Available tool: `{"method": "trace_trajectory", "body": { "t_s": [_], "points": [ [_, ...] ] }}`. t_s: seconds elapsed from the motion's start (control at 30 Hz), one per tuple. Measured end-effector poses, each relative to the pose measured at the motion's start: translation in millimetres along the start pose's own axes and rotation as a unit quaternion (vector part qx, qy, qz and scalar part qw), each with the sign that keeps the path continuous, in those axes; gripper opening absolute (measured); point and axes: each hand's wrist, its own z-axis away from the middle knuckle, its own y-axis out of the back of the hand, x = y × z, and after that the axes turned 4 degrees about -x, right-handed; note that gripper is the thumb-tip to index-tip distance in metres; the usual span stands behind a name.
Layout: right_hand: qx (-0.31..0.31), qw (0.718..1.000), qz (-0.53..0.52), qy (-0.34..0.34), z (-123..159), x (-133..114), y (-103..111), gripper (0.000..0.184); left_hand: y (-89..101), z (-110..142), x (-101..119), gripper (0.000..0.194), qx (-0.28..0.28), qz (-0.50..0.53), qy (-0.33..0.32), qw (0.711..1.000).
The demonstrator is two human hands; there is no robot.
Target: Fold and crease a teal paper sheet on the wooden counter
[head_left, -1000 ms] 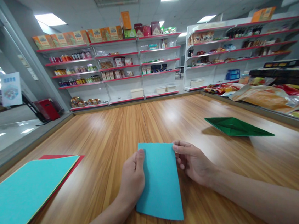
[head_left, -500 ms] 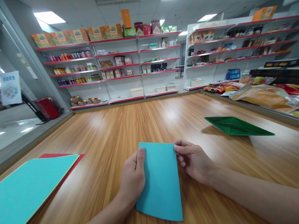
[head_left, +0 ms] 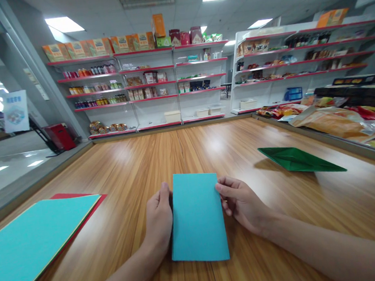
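A folded sheet of light blue paper stands tilted between my hands, above the wooden table. My right hand is closed on its upper right edge, thumb in front and fingers curled at the side. Along the left edge is my left hand, thumb pointing up and off the front face. Its other fingers are hidden, so I cannot tell whether they grip the paper. To the right lies a folded green paper piece, pointed at both ends.
On the left of the wooden table lies a stack of coloured paper, light blue on top with yellow and red edges showing. Packaged snacks are piled beyond the right edge. Stocked shelves stand behind.
My left thumb has come off the front of the blue paper and the left hand has shifted slightly left. The paper's lower edge has risen and looks flatter.
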Motion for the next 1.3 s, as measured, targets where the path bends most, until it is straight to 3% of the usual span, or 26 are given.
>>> {"method": "trace_trajectory", "body": {
  "t_s": [0.1, 0.17, 0.27, 0.37, 0.5, 0.8, 0.93, 1.0, 1.07, 1.13, 1.2, 1.3],
  "points": [
    [0.005, 1.000, 0.003, 0.001, 0, -2, 1, 0.030, 5.4, -9, -4, 0.029, 0.021, 0.105, 0.005, 0.994],
    [0.011, 1.000, 0.007, 0.003, 0, -2, 1, 0.030, 6.7, -12, -4, 0.039, 0.008, 0.177, -0.001, 0.984],
    [0.027, 0.999, 0.019, 0.012, -1, 0, 1, 0.031, 4.2, -11, -1, 0.044, -0.098, 0.250, 0.031, 0.963],
    [0.029, 0.998, 0.041, 0.027, -2, 2, 2, 0.031, 0.6, -4, -1, 0.049, -0.181, 0.204, 0.062, 0.960],
    [0.007, 0.996, 0.074, 0.041, -3, 5, 3, 0.029, -0.4, -1, -3, 0.043, -0.195, 0.114, 0.075, 0.971],
    [-0.023, 0.993, 0.099, 0.058, -1, 7, 3, 0.025, -1.5, -2, -1, 0.039, -0.142, 0.124, 0.097, 0.977],
    [-0.027, 0.993, 0.102, 0.058, 0, 6, 3, 0.025, -0.6, -9, -1, 0.030, -0.049, 0.189, 0.116, 0.974],
    [-0.023, 0.992, 0.107, 0.055, 0, 7, 4, 0.026, 0.2, -13, 1, 0.011, 0.008, 0.215, 0.104, 0.971],
    [-0.019, 0.992, 0.111, 0.052, 0, 7, 4, 0.026, 0.7, -16, 5, 0.023, 0.040, 0.243, 0.100, 0.964],
    [-0.016, 0.992, 0.115, 0.053, 0, 7, 4, 0.027, 0.7, -15, 9, 0.032, 0.005, 0.279, 0.115, 0.953],
    [-0.014, 0.991, 0.119, 0.056, 0, 7, 4, 0.027, 0.5, -11, 10, 0.040, -0.077, 0.290, 0.132, 0.945],
    [-0.009, 0.990, 0.127, 0.058, 0, 7, 3, 0.027, 0.1, -4, 6, 0.053, -0.168, 0.211, 0.134, 0.954]
  ]
}}
